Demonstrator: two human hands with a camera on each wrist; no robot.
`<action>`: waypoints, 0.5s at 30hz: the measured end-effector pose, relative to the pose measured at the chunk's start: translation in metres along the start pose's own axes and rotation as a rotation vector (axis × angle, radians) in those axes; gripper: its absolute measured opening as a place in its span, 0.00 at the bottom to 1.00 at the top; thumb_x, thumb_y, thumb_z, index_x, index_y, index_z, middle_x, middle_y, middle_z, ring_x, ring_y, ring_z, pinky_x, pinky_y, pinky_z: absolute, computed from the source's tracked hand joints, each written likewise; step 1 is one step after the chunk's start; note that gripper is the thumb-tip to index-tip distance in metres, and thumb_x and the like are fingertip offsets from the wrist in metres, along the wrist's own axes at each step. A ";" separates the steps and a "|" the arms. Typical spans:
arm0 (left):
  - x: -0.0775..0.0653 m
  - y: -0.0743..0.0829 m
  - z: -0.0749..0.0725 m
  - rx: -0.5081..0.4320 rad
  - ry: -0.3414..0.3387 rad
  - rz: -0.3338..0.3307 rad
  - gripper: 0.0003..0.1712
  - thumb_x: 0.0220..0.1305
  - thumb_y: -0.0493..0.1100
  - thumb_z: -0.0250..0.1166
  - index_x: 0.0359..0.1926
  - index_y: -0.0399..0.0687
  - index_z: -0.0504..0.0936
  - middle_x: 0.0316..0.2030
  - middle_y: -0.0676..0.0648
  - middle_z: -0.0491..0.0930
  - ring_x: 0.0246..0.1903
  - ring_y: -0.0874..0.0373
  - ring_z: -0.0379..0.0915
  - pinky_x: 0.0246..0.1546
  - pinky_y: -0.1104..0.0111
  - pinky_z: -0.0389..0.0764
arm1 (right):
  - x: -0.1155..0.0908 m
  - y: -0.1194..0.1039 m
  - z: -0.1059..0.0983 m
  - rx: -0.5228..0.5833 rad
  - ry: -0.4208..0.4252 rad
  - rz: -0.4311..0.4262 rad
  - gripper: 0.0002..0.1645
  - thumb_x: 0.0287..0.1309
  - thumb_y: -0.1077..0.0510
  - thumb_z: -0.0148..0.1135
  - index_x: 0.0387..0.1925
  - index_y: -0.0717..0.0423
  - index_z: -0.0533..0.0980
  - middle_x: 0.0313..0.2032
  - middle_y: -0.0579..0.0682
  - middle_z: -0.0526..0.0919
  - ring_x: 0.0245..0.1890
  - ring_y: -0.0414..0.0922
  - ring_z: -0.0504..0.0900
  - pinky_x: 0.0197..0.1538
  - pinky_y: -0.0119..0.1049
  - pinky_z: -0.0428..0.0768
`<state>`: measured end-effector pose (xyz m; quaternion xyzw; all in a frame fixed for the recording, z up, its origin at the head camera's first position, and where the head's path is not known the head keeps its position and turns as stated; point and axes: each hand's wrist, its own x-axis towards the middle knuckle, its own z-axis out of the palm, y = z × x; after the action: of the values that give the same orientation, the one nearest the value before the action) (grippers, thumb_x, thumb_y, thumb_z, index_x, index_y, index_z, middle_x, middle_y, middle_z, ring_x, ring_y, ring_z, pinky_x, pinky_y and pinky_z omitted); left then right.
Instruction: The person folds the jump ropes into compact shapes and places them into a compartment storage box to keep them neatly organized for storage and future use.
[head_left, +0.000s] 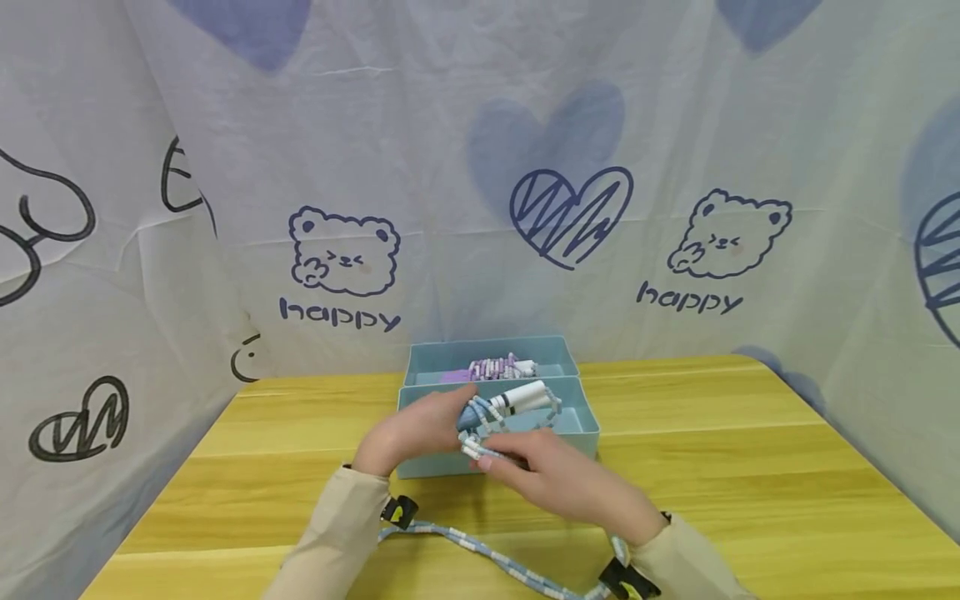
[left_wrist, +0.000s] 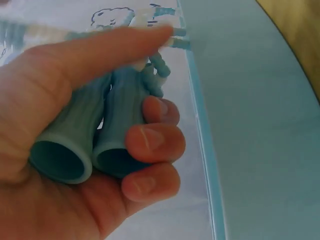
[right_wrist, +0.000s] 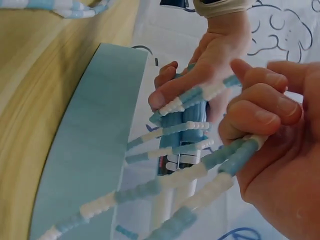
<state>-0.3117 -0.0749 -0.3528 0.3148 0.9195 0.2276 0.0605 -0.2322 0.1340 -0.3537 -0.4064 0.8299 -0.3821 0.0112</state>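
Trailing over a wooden table (head_left: 712, 500), part of a blue-and-white beaded rope (head_left: 480, 548) is seen in the foreground. Other strands of it are held in the curled fingers of the right hand (head_left: 555, 475). Just beyond, both handles (head_left: 525, 395) are gripped together by the left hand (head_left: 427, 418), fingers wrapped round them, at the near compartment of a blue box (head_left: 435, 467). In the far compartment a purple-and-white rope (head_left: 495, 369) is seen, backed by a printed cloth (head_left: 465, 275).

two hands (head_left: 551, 471), two blue-white handles (left_wrist: 122, 112), two compartments (head_left: 435, 465), two "happy" captions (head_left: 340, 314)
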 end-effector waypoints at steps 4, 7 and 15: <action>0.002 0.001 0.005 -0.006 -0.042 0.002 0.29 0.56 0.52 0.74 0.54 0.52 0.71 0.39 0.52 0.79 0.39 0.56 0.76 0.42 0.61 0.78 | 0.001 0.007 -0.003 0.181 0.082 0.012 0.16 0.76 0.49 0.46 0.32 0.50 0.71 0.18 0.45 0.62 0.16 0.40 0.60 0.25 0.33 0.65; 0.002 0.003 0.007 -0.011 -0.040 0.006 0.31 0.61 0.63 0.66 0.58 0.55 0.71 0.44 0.52 0.80 0.42 0.57 0.77 0.46 0.60 0.78 | 0.002 0.012 -0.007 0.328 0.109 0.019 0.15 0.77 0.53 0.45 0.38 0.58 0.73 0.16 0.47 0.61 0.13 0.42 0.58 0.21 0.33 0.63; 0.004 0.007 0.006 -0.070 -0.028 0.011 0.33 0.67 0.70 0.53 0.67 0.64 0.69 0.51 0.56 0.80 0.44 0.61 0.77 0.49 0.59 0.77 | -0.002 0.021 -0.029 0.380 0.223 0.101 0.17 0.75 0.53 0.49 0.51 0.61 0.77 0.16 0.49 0.62 0.12 0.42 0.57 0.17 0.33 0.61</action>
<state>-0.3095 -0.0657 -0.3551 0.3209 0.9082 0.2554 0.0832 -0.2544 0.1610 -0.3472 -0.3101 0.7584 -0.5730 0.0148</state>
